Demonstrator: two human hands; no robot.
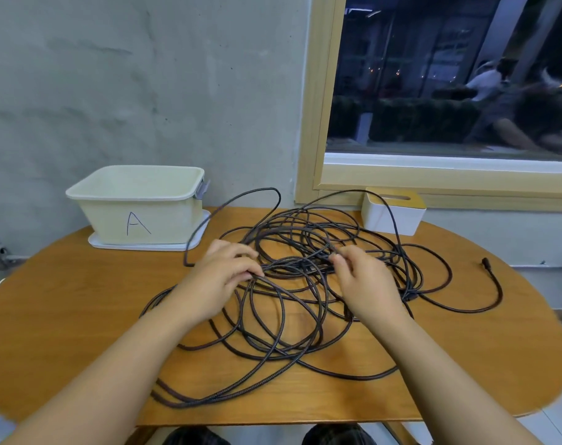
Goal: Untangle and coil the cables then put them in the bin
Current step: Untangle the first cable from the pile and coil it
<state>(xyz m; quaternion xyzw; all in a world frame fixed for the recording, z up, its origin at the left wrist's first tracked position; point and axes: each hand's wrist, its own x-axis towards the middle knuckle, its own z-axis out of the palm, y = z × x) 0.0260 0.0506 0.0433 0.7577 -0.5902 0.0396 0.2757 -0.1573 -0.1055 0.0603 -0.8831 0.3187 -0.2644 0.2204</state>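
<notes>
A big tangle of dark braided cables (292,316) sprawls over the middle of the round wooden table (64,309). My left hand (218,277) rests on the left of the pile, fingers curled round a strand near the centre. My right hand (366,284) pinches another strand between thumb and forefinger, just right of the centre. One cable end with a plug (485,261) lies loose at the right. The cream bin (138,203), marked "A", stands at the back left on a white tray (144,247) and looks empty.
A white box with a yellow slotted lid (393,211) stands at the back right by the window frame. One cable loop arches up beside the bin. A grey wall rises behind the table. The table's near edge is close to my body.
</notes>
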